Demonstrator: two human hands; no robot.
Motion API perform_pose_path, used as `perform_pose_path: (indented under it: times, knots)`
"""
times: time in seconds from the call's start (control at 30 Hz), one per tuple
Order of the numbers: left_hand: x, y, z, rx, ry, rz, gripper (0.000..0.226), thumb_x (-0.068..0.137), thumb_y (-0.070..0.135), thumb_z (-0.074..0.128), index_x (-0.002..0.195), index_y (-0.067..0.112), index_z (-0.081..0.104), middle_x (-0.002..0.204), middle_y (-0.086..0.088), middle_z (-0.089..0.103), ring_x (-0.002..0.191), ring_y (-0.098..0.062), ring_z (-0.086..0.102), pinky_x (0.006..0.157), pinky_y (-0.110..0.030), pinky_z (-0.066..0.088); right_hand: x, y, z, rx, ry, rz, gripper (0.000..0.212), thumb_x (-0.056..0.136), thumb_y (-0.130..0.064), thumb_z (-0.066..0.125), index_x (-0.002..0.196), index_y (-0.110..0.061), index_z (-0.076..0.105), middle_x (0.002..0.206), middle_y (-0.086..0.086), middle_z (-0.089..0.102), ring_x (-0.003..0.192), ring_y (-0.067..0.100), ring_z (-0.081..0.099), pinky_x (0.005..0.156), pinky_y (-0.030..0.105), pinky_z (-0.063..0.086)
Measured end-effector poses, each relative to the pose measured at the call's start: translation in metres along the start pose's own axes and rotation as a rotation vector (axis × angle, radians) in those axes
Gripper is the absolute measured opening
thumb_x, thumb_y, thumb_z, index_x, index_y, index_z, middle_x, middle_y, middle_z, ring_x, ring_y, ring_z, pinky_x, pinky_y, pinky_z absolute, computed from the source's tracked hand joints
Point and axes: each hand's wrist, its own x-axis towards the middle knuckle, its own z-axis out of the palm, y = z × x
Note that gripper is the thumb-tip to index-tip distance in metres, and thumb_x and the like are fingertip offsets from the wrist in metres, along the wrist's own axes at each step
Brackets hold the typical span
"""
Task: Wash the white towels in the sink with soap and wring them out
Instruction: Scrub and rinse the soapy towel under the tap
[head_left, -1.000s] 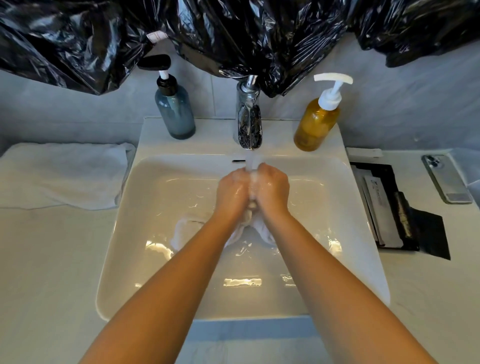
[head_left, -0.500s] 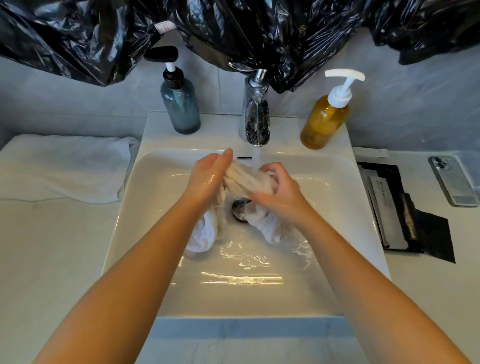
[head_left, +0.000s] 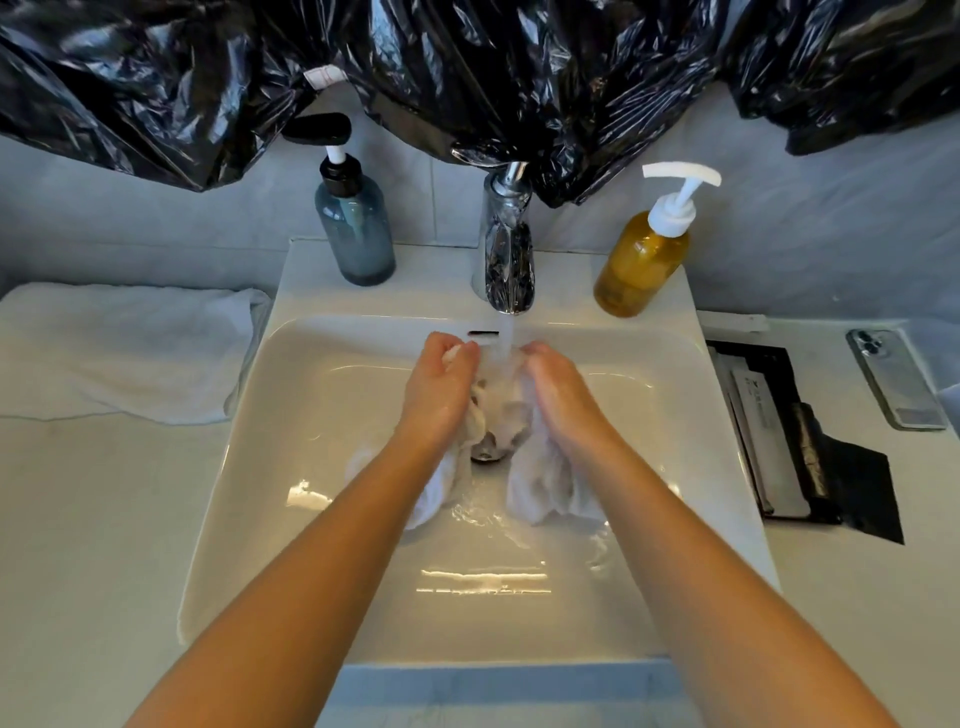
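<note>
Towel (head_left: 540, 488) spans left hand (head_left: 441, 387) to right hand (head_left: 558, 387).

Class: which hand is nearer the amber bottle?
Right. Gripping the towel, the right hand is in front and left of the amber bottle; the left hand is farther left, across the water stream.

Wall (head_left: 831, 218): pale grey-blue, smooth, faint vertical seam near centre.
Black plastic sheeting (head_left: 467, 62): glossy, crinkled, hung across top of wall; small white tag (head_left: 324, 75) on it.
Countertop (head_left: 78, 519): pale, matte, extends left and right.
Black tray (head_left: 779, 358): right side, holds flat packets.
Phone (head_left: 893, 384): beyond tray, face down, near wall.
Light: warm, glinting off plastic.
</note>
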Motion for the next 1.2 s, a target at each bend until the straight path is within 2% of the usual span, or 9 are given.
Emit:
perform_pose_path:
  times: [0.1, 0.23, 0.4, 0.57, 0.67, 0.8, 0.9, 1.07, 1.2]
  knots:
    - [0.005, -0.003, 0.016, 0.199, 0.039, 0.013, 0.017, 0.099, 0.020, 0.043, 0.093, 0.014, 0.058, 0.085, -0.002, 0.057, 0.080, -0.019, 0.056, 0.068, -0.028, 0.044, -0.005, 0.000, 0.029, -0.027, 0.124, 0.047, 0.033, 0.098, -0.040, 0.049, 0.071, -0.021, 0.055, 0.071, -0.004, 0.060, 0.065, 0.013, 0.055, 0.056, 0.025, 0.040]
    - [-0.015, -0.008, 0.028, -0.060, -0.004, -0.053, 0.032, 0.086, 0.034, 0.044, 0.071, 0.009, 0.056, 0.076, -0.017, 0.065, 0.071, -0.027, 0.061, 0.067, -0.047, 0.052, 0.014, -0.006, 0.026, 0.134, 0.377, 0.141, 0.046, 0.096, -0.020, 0.051, 0.051, -0.018, 0.044, 0.052, -0.002, 0.046, 0.058, 0.024, 0.044, 0.060, 0.032, 0.034]
    - [-0.022, -0.005, 0.013, -0.166, -0.117, -0.018, 0.039, 0.101, 0.027, 0.045, 0.091, -0.007, 0.060, 0.079, -0.012, 0.064, 0.071, -0.015, 0.061, 0.063, -0.029, 0.054, 0.013, 0.008, 0.016, 0.074, 0.353, 0.045, 0.050, 0.102, -0.025, 0.046, 0.053, -0.019, 0.036, 0.053, -0.001, 0.038, 0.053, 0.017, 0.036, 0.059, 0.033, 0.029]
    - [0.004, -0.008, 0.001, -0.126, 0.111, 0.072, 0.039, 0.103, 0.029, 0.046, 0.067, 0.015, 0.044, 0.064, 0.000, 0.046, 0.058, -0.009, 0.043, 0.060, -0.026, 0.038, -0.004, 0.009, 0.018, 0.101, 0.209, 0.080, 0.043, 0.102, -0.034, 0.045, 0.062, -0.019, 0.044, 0.063, 0.003, 0.047, 0.062, 0.018, 0.043, 0.061, 0.032, 0.033]
    - [0.003, -0.013, 0.018, -0.059, 0.161, 0.064, 0.038, 0.104, 0.031, 0.040, 0.071, 0.016, 0.051, 0.068, 0.000, 0.056, 0.066, -0.016, 0.051, 0.063, -0.032, 0.043, -0.004, 0.005, 0.032, -0.052, 0.164, 0.064, 0.034, 0.101, -0.030, 0.045, 0.072, -0.016, 0.057, 0.079, 0.006, 0.064, 0.071, 0.021, 0.056, 0.066, 0.030, 0.043]
    - [-0.014, -0.022, 0.020, 0.079, -0.045, 0.087, 0.036, 0.102, 0.045, 0.039, 0.080, 0.021, 0.056, 0.074, 0.002, 0.062, 0.071, -0.015, 0.057, 0.064, -0.030, 0.047, 0.018, 0.005, 0.019, -0.052, 0.245, 0.174, 0.041, 0.103, -0.020, 0.040, 0.062, -0.016, 0.048, 0.070, 0.005, 0.055, 0.074, 0.027, 0.053, 0.067, 0.031, 0.039]
    - [-0.011, -0.036, -0.013, 0.429, -0.276, 0.190, 0.043, 0.091, 0.062, 0.048, 0.111, 0.025, 0.049, 0.082, 0.006, 0.065, 0.073, -0.013, 0.063, 0.064, -0.033, 0.052, 0.029, 0.007, 0.007, -0.045, 0.248, 0.179, 0.044, 0.104, -0.026, 0.040, 0.063, -0.011, 0.051, 0.076, 0.011, 0.058, 0.079, 0.027, 0.054, 0.073, 0.032, 0.039]
    - [-0.019, -0.047, -0.045, 0.793, -0.486, 0.174, 0.051, 0.093, 0.051, 0.057, 0.132, 0.028, 0.032, 0.082, 0.000, 0.065, 0.066, -0.017, 0.064, 0.067, -0.037, 0.054, 0.022, 0.011, 0.003, -0.062, 0.158, 0.199, 0.051, 0.104, -0.033, 0.043, 0.058, -0.012, 0.043, 0.061, 0.005, 0.045, 0.059, 0.019, 0.044, 0.060, 0.032, 0.032]
    - [-0.033, -0.043, -0.061, 0.641, -0.815, -0.176, 0.029, 0.097, 0.044, 0.052, 0.118, 0.025, 0.045, 0.102, -0.003, 0.064, 0.087, -0.021, 0.065, 0.085, -0.045, 0.057, 0.014, 0.015, 0.010, -0.147, 0.013, 0.245, 0.048, 0.101, -0.042, 0.046, 0.065, -0.011, 0.055, 0.068, 0.011, 0.056, 0.064, 0.025, 0.054, 0.066, 0.032, 0.038]
